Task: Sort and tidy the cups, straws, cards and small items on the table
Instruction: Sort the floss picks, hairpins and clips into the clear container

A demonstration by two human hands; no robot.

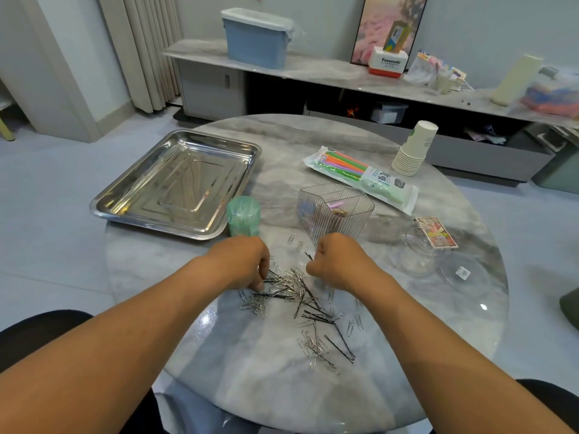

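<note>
On the round marble counter [282,386], take the clear ribbed organiser [335,214] as the landmark. Far to its left lies a steel tray [131,208], and between tray and organiser stands a green cup [243,216]. In front of the organiser a heap of silver paper clips [283,288] and black hairpins [316,313] spreads over the counter. The left hand [242,261] reaches into the heap's left edge, its fingers curled down among the clips, pinching some. The right hand [336,261], just before the organiser, is clenched around a hairpin [308,255]. Behind the organiser to the right lie a pack of coloured straws [360,178] and a tilted stack of paper cups [413,148]. Right of it, cards [437,231] rest on clear plates [419,255].
</note>
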